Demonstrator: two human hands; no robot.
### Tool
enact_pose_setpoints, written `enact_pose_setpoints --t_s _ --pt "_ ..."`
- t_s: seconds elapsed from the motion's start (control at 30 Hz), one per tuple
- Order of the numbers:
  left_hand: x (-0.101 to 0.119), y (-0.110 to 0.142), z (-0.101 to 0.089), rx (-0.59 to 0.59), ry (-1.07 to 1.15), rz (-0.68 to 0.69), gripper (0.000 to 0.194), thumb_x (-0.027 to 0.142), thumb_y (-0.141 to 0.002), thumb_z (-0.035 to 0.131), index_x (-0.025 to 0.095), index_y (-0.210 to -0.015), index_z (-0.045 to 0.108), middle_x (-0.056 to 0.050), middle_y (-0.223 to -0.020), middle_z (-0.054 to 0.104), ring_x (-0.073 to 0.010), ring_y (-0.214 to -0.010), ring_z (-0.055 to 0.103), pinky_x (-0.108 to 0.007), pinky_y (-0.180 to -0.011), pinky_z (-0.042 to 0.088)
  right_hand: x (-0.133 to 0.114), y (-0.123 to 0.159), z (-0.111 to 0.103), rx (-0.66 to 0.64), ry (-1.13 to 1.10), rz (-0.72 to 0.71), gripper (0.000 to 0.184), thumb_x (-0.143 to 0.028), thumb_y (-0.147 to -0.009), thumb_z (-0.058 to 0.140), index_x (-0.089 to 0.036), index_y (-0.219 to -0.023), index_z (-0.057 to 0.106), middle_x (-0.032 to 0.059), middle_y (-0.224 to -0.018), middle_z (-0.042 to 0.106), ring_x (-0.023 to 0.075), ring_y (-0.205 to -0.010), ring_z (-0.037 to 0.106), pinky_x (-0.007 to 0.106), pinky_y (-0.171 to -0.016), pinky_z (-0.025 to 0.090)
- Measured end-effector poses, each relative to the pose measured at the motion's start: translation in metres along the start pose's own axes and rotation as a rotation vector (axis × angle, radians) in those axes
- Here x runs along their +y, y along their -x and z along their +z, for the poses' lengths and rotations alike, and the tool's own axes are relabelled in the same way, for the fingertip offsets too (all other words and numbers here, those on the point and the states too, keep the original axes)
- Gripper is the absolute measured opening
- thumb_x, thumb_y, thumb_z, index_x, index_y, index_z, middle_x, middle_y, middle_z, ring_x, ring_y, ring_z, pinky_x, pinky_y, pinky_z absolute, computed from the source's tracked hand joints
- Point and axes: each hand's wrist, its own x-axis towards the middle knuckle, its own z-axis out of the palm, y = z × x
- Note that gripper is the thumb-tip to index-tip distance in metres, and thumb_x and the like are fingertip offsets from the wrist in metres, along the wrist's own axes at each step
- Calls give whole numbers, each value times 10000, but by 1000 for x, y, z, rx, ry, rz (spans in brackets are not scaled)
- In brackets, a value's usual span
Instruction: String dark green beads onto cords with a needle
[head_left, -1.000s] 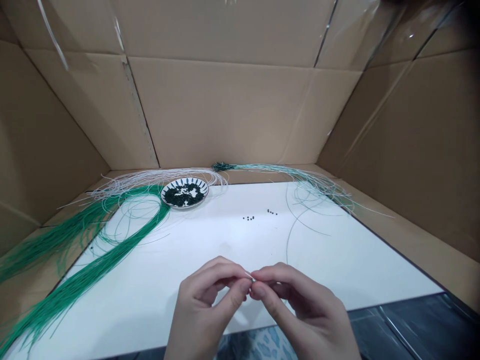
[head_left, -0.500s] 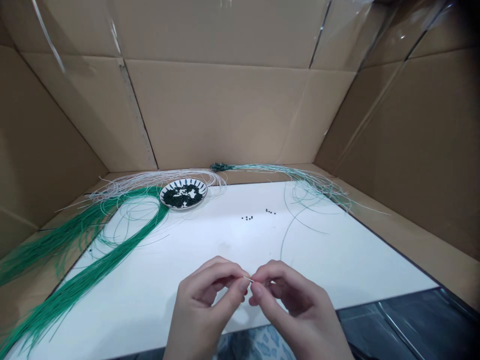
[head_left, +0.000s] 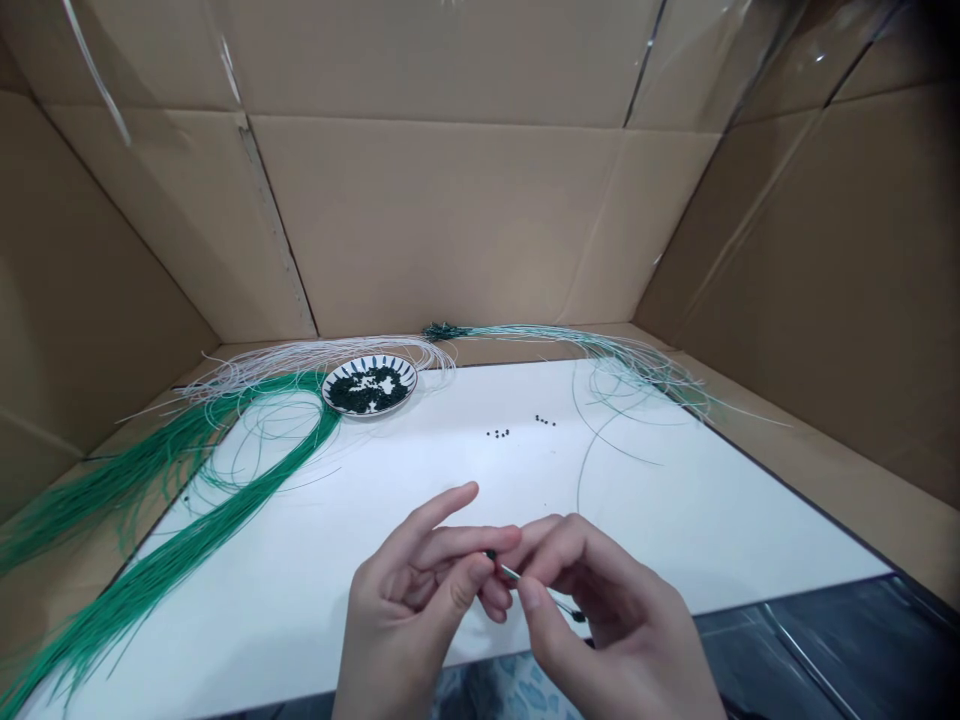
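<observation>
Low in the middle of the head view, my left hand point(head_left: 427, 580) pinches a small dark bead point(head_left: 490, 554) between its thumb and a finger, with the index finger raised away. A short pale-green cord point(head_left: 511, 573) runs from close by that bead into my right hand point(head_left: 607, 590). The right thumb and index finger are closed on this cord. Its other end comes out below the right fingers and carries a dark bead or knot point(head_left: 577, 616). My fingers hide part of the cord.
A patterned plate point(head_left: 411, 393) of dark beads stands at the back of the white board point(head_left: 300, 600). Several loose beads point(head_left: 498, 434) lie mid-board. Green strands point(head_left: 225, 520) spread at left, white strands point(head_left: 315, 352) behind, pale-green strands point(head_left: 600, 342) at right. Cardboard walls point(head_left: 450, 220) surround the board.
My left index finger has lifted, and a dark bead now shows at the left fingertips. The right hand has shifted slightly right, exposing more cord and its dark end.
</observation>
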Motion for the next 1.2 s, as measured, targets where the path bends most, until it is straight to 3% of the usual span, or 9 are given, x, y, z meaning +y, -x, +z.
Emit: enact_pose_setpoints --t_s 0.27,0.7,0.93,1.2 --pt "2 1 0 12 11 -14 328 252 -562 960 224 -864 834 -35 -682 823 -107 -443 648 -163 -493 574 -1 2 2 7 108 -59 185 -77 -716 640 -228 -632 573 -37 -672 705 123 -637 682 185 -629 550" --pt "4 -2 -3 0 43 -104 288 219 -505 982 197 -755 841 -47 -628 809 -98 -408 641 -150 -466 567 -2 3 5 16 2 -92 209 -30 -704 646 -224 -638 605 -63 -649 699 94 -609 679 150 -629 549" --pt "4 -2 -3 -11 28 -106 286 242 -493 987 187 -723 827 -37 -612 803 -84 -409 635 -128 -462 550 -1 3 4 13 44 -83 198 -43 -699 641 -222 -632 590 -57 -649 706 100 -594 681 160 -622 556" --pt "6 -2 -3 12 -53 -104 284 296 -488 982 175 -675 806 -47 -611 801 -120 -429 633 -189 -473 567 -6 2 3 26 68 -25 188 -67 -681 659 -227 -614 590 -27 -636 714 137 -587 689 210 -619 573"
